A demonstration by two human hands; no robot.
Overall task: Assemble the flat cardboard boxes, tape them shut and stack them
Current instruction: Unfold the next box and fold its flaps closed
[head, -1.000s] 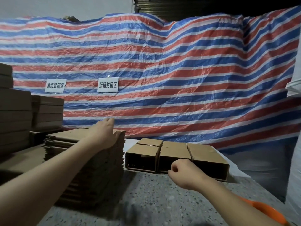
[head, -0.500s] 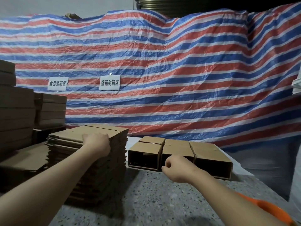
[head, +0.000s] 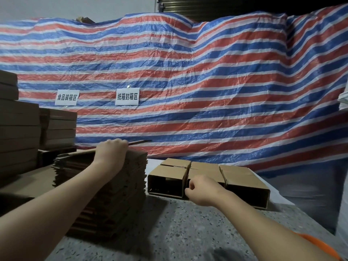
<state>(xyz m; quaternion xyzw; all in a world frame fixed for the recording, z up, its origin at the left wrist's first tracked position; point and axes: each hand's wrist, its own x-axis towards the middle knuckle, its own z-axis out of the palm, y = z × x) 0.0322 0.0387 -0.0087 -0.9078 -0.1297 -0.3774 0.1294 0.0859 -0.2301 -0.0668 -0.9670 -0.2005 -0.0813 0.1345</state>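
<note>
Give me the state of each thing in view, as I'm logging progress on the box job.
Left hand: grips the top flat box, lifting it off the pile.
Right hand: curled, holding nothing.
Pile of flat boxes: folded, unassembled.
Three opened boxes: side by side, near ends open, untaped.
Box stacks at left: stacked.
Striped tarp: hanging, with two paper signs.

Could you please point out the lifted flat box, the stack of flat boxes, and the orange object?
Lifted flat box [head: 140, 142], head view: its raised far edge.
Stack [head: 120, 194], head view: its right side.
Orange object [head: 318, 245], head view: its curved top.
</note>
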